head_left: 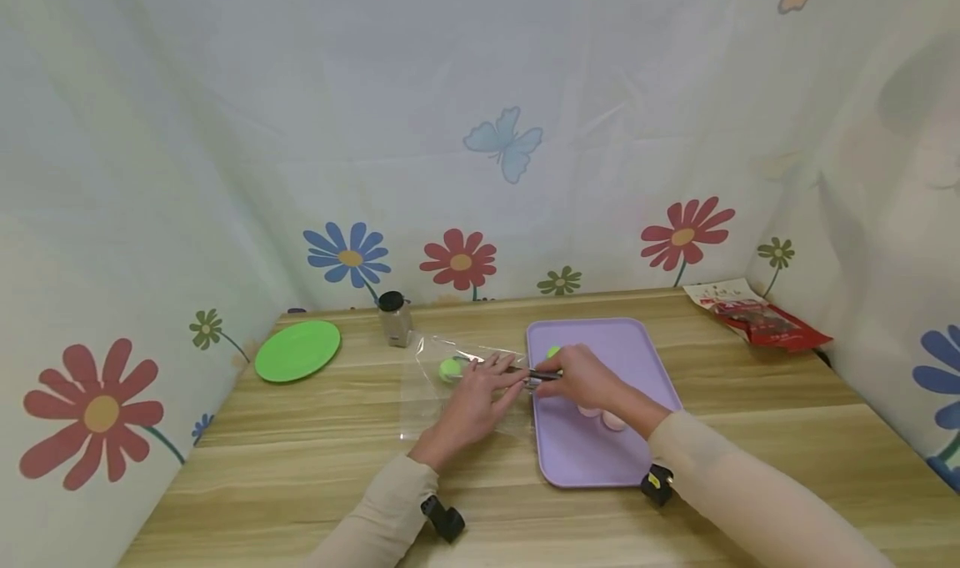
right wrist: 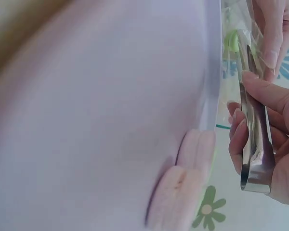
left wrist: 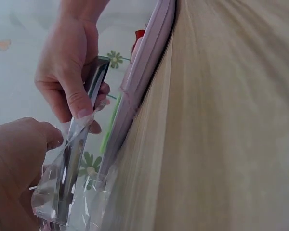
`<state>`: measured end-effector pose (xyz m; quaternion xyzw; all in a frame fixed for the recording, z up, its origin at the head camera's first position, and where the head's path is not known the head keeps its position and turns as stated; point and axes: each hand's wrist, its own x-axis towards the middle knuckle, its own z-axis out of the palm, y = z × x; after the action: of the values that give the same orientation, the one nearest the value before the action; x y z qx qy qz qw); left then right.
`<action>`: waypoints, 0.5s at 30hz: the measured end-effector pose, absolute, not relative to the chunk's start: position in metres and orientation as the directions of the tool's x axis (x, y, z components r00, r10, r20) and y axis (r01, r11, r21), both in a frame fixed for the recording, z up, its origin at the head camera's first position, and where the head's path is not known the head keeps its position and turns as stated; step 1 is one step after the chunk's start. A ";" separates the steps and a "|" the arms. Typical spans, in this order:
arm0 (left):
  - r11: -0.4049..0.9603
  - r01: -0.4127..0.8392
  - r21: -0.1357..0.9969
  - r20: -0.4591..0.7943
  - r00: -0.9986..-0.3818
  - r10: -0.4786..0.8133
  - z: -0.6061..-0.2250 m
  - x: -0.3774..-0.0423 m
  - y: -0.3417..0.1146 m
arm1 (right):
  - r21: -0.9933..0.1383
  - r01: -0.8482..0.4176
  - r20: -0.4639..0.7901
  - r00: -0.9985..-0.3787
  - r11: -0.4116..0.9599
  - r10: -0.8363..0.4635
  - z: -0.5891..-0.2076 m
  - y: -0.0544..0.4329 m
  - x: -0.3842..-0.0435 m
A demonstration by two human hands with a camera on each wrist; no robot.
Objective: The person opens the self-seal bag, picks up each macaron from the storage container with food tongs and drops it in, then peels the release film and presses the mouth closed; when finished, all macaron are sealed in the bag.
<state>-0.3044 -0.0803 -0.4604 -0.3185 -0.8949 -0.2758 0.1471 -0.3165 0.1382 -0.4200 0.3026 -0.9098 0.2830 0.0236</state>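
Observation:
My right hand [head_left: 583, 378] grips metal tongs [right wrist: 257, 149] near their bent end, above the left side of a purple tray [head_left: 588, 459]. The tongs' arms reach leftward into a clear plastic bag [head_left: 423, 405] lying on the table. Inside the bag, by the tongs' tips, is a green macaron [head_left: 450, 369]. My left hand [head_left: 476, 397] lies over the bag and holds its plastic near the mouth, around the tongs. Pink macarons [right wrist: 178, 199] sit on the tray, partly behind the right arm in the head view. Another green macaron [head_left: 552, 351] shows beside the right hand.
A green plate [head_left: 297, 351] lies at the back left of the wooden table [head_left: 300, 451]. A jar with a black lid [head_left: 395, 319] stands behind the bag. Red and white packaging [head_left: 757, 316] lies at the back right. A flowered curtain [head_left: 420, 134] encloses the table.

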 end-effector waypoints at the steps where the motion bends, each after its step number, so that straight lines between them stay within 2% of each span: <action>1: 0.641 0.650 0.408 0.441 -0.755 0.485 -0.461 -0.304 -0.081 | -0.489 -0.571 0.213 -0.811 0.660 -0.544 -0.419 0.136 -0.317; 5: 0.627 0.649 0.430 0.453 -0.756 0.472 -0.463 -0.306 -0.082 | -0.442 -0.576 0.191 -0.809 0.687 -0.556 -0.416 0.132 -0.319; 11: 0.620 0.635 0.461 0.444 -0.770 0.459 -0.462 -0.306 -0.082 | -0.474 -0.507 0.116 -0.846 0.720 -0.520 -0.412 0.131 -0.319; 15: 0.600 0.625 0.499 0.447 -0.779 0.440 -0.461 -0.306 -0.083 | -0.469 -0.526 0.136 -0.837 0.710 -0.530 -0.412 0.131 -0.321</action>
<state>-0.3062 -0.0829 -0.4606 -0.3014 -0.8835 -0.3300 0.1401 -0.3211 0.1311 -0.4124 0.2856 -0.9246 0.2521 -0.0043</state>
